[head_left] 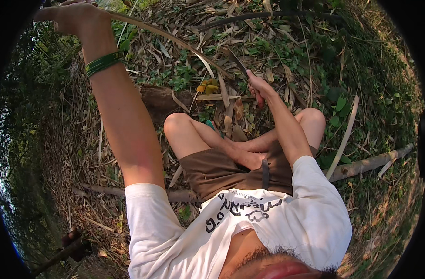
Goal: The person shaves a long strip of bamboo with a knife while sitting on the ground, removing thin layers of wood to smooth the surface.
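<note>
My left arm, with green bands at the wrist, is stretched far out to the upper left. At its end my left hand (77,19) is closed on one end of a long, thin bamboo strip (175,39); some fingers are cut off by the picture's edge. The strip slants down to the right, toward the ground in front of my knees. My right hand (260,87) grips a knife (237,62) by its reddish handle. The dark blade points up and left, close to the strip's lower end; I cannot tell whether they touch.
I sit cross-legged on dry leaves and low green plants. A short log (159,98) lies beyond my left knee. To my right, a pale strip (346,135) leans across a branch (373,163). Another dark, curved length (263,15) lies at the far side.
</note>
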`<state>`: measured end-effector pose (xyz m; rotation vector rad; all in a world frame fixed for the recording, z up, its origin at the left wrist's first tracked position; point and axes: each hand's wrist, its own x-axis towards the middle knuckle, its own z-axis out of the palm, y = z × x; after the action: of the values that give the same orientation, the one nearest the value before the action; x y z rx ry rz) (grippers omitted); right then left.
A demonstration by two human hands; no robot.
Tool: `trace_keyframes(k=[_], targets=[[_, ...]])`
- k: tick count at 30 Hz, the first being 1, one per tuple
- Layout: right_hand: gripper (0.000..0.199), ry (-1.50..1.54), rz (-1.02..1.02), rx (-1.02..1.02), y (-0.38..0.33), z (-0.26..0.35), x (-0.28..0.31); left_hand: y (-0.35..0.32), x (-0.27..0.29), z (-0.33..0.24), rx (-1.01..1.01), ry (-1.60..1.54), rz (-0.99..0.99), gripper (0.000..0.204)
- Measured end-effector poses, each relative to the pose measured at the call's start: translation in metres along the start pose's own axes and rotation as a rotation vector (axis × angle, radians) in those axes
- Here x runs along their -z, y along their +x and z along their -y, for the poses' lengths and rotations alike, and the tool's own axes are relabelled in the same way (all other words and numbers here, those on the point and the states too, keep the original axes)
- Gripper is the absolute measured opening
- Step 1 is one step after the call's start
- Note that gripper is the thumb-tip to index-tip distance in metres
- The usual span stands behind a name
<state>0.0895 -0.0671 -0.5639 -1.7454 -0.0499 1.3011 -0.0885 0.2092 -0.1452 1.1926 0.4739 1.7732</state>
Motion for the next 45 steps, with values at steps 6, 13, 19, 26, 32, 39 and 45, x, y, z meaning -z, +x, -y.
trace_keyframes(k=[6,13,19,26,32,39,45], targets=[[0.068,0.058,-0.15,0.871,-0.104,0.085,-0.042,0.001,0.005,0.003,-0.024,0.026,0.01,0.065],[0.07,-0.588,-0.372,0.394,0.039,-0.093,-0.012,-0.003,-0.008,-0.003,-0.009,-0.004,0.011,0.067],[0.064,0.005,0.107,-0.161,0.034,-0.057,0.002,0.019,0.016,0.008,0.028,0.003,0.12,0.072],[0.064,-0.293,-0.139,0.474,-0.058,0.07,-0.025,0.004,0.007,0.002,0.004,0.035,0.034,0.072],[0.064,0.256,-0.085,1.2,-0.122,0.071,-0.063,0.005,0.009,-0.008,-0.059,0.066,-0.008,0.072],[0.068,-0.148,0.041,-0.167,0.031,-0.084,-0.016,-0.002,0.004,-0.009,-0.056,0.034,-0.017,0.073],[0.066,-0.314,-0.085,0.103,-0.002,-0.012,-0.006,-0.011,-0.001,-0.008,-0.049,0.035,-0.017,0.075]])
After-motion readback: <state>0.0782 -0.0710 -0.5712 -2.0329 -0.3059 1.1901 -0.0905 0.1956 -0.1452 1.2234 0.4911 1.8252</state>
